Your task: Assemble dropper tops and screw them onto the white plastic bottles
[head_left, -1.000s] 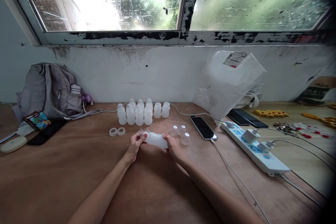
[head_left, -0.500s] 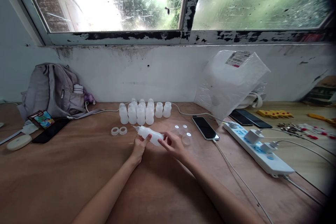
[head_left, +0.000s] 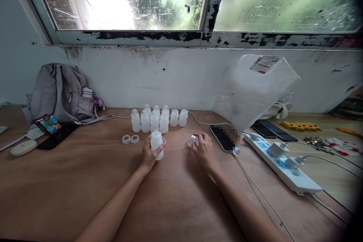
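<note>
My left hand [head_left: 148, 154] is wrapped round a frosted white baby bottle [head_left: 157, 142], held almost upright with its top pointing up. To the right, my right hand [head_left: 203, 148] is low over the table, its bent fingers and thumb round a small clear cap [head_left: 190, 143]; the fingertips are partly hidden. Several capped white bottles [head_left: 154, 121] stand in a group behind my hands. Beside them are two short, uncapped white bottles [head_left: 183, 118]. Two white rings [head_left: 126, 139] lie flat on the table, left of my left hand.
A phone [head_left: 222, 138] on a cable and a white power strip [head_left: 283, 164] lie to the right. Behind them leans a clear plastic bag [head_left: 255, 87]. A grey backpack [head_left: 56, 94], a dark flat phone-like object [head_left: 61, 137] and a round cream case [head_left: 24, 148] sit on the left.
The bottle has been turned from lying tilted to nearly upright in my left hand. My right hand has let go of it and moved right to the clear caps.
</note>
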`<state>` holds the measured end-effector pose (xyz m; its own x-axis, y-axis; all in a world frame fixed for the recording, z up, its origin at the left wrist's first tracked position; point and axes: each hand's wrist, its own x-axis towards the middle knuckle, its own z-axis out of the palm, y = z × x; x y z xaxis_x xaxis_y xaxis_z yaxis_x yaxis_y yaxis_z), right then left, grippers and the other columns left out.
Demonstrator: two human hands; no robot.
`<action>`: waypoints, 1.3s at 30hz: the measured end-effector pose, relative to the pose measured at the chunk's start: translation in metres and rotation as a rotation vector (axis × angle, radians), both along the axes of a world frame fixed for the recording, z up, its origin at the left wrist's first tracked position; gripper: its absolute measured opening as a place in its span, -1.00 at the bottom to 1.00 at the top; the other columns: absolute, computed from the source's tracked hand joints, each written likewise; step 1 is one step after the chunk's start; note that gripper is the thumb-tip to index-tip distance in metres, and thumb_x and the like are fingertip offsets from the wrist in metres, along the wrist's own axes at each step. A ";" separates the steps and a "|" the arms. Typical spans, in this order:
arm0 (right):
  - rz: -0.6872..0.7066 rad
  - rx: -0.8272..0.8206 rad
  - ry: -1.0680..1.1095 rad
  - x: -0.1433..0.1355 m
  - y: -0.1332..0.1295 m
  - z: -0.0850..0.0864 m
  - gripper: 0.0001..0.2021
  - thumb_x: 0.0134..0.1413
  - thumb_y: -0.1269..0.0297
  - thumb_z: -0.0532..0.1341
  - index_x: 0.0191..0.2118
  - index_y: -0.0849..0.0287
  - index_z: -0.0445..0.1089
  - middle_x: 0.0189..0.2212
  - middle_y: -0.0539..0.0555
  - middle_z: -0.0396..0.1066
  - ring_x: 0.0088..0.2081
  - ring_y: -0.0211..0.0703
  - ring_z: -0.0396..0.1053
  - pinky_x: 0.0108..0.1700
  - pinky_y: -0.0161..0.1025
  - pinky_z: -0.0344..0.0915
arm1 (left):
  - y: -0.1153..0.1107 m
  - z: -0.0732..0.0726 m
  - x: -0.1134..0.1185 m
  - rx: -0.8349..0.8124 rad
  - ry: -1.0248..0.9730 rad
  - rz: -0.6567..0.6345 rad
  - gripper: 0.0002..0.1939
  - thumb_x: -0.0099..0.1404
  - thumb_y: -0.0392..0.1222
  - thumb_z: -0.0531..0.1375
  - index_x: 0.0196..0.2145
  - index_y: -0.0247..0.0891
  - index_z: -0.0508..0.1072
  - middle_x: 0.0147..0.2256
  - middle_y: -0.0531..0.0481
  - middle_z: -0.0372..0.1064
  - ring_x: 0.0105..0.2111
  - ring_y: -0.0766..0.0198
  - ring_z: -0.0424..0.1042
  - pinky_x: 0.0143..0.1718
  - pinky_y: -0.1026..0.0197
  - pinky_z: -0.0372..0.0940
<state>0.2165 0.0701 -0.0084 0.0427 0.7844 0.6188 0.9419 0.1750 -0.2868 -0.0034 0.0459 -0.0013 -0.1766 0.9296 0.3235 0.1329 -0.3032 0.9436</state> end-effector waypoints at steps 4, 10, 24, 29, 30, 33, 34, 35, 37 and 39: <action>0.046 -0.016 0.050 0.002 0.004 -0.009 -0.67 -0.20 0.51 0.01 -0.22 0.22 0.30 -0.26 0.18 0.19 -0.24 -0.03 0.13 -0.20 -0.14 0.14 | -0.001 -0.003 0.001 0.036 0.255 -0.090 -0.57 -0.11 -0.08 0.25 -0.22 -0.19 0.33 -0.31 -0.02 0.25 -0.28 0.20 0.26 -0.23 0.23 0.14; 0.120 0.006 0.075 -0.004 0.001 -0.010 -0.67 -0.25 0.55 0.00 -0.27 0.21 0.31 -0.26 0.17 0.19 -0.21 -0.02 0.14 -0.16 -0.10 0.13 | -0.001 -0.006 0.004 -0.001 0.316 -0.192 -0.53 -0.14 -0.08 0.27 -0.21 -0.18 0.33 -0.25 -0.05 0.30 -0.21 0.12 0.26 -0.18 0.18 0.11; 0.571 -0.170 0.469 -0.030 -0.019 0.003 -0.63 -0.35 0.58 -0.09 -0.41 0.15 0.34 -0.29 0.08 0.31 -0.21 -0.15 0.26 -0.23 -0.24 0.20 | -0.002 -0.004 0.001 -0.087 0.266 -0.157 -0.61 -0.17 -0.04 0.27 -0.33 -0.18 0.37 -0.44 0.02 0.34 -0.34 0.13 0.31 -0.29 0.22 0.14; 0.570 -0.249 0.686 -0.024 -0.009 -0.003 -0.74 -0.26 0.50 -0.01 -0.41 0.18 0.35 -0.29 0.08 0.36 -0.21 -0.13 0.29 -0.17 -0.21 0.19 | -0.001 -0.005 0.001 -0.029 0.384 -0.181 -0.62 -0.08 -0.03 0.23 -0.27 -0.19 0.35 -0.40 -0.01 0.34 -0.36 0.16 0.32 -0.33 0.24 0.15; 0.566 -0.280 0.720 -0.023 -0.007 -0.005 -0.77 -0.22 0.46 0.02 -0.38 0.19 0.36 -0.30 0.08 0.36 -0.23 -0.13 0.29 -0.19 -0.21 0.20 | -0.001 -0.005 0.000 -0.024 0.404 -0.182 -0.62 -0.07 -0.03 0.22 -0.26 -0.19 0.35 -0.40 -0.01 0.34 -0.36 0.16 0.32 -0.33 0.24 0.15; 0.518 -0.367 0.749 -0.024 -0.004 -0.011 -0.76 -0.16 0.28 0.13 -0.30 0.22 0.35 -0.35 0.08 0.37 -0.33 -0.16 0.31 -0.26 -0.22 0.22 | -0.003 -0.007 0.000 -0.013 0.423 -0.179 -0.61 -0.06 -0.03 0.21 -0.25 -0.17 0.32 -0.38 0.00 0.32 -0.37 0.18 0.31 -0.34 0.24 0.14; 0.504 -0.383 0.751 -0.025 -0.004 -0.012 -0.74 -0.17 0.22 0.16 -0.30 0.23 0.36 -0.37 0.08 0.38 -0.35 -0.16 0.31 -0.28 -0.23 0.21 | -0.003 -0.008 0.000 -0.006 0.421 -0.175 -0.60 -0.07 -0.03 0.22 -0.24 -0.17 0.31 -0.37 0.00 0.32 -0.36 0.18 0.31 -0.34 0.25 0.14; 0.494 -0.390 0.771 -0.026 -0.004 -0.013 -0.73 -0.17 0.18 0.17 -0.31 0.23 0.37 -0.38 0.08 0.38 -0.36 -0.17 0.31 -0.28 -0.23 0.21 | -0.004 -0.008 0.000 0.000 0.420 -0.169 -0.59 -0.08 -0.03 0.22 -0.23 -0.16 0.29 -0.35 0.00 0.31 -0.35 0.19 0.31 -0.34 0.25 0.14; 0.495 -0.401 0.899 -0.028 -0.004 -0.013 -0.72 -0.16 0.12 0.18 -0.34 0.23 0.37 -0.39 0.08 0.38 -0.36 -0.18 0.31 -0.28 -0.25 0.22 | -0.004 -0.009 0.000 0.003 0.421 -0.154 -0.54 -0.10 -0.03 0.24 -0.21 -0.15 0.26 -0.31 0.00 0.30 -0.33 0.20 0.31 -0.33 0.25 0.15; 0.501 -0.407 1.134 -0.027 -0.002 -0.012 -0.70 -0.13 0.09 0.16 -0.34 0.23 0.36 -0.38 0.08 0.37 -0.34 -0.19 0.31 -0.27 -0.26 0.23 | -0.005 -0.008 -0.001 0.011 0.424 -0.148 -0.51 -0.11 -0.04 0.25 -0.19 -0.15 0.25 -0.29 -0.01 0.30 -0.31 0.20 0.31 -0.31 0.24 0.17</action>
<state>0.1894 0.0678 -0.0200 0.0312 0.9887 0.1467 0.0001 0.1467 -0.9892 -0.0043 0.0411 -0.0095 0.1083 0.9310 0.3487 0.4617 -0.3577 0.8117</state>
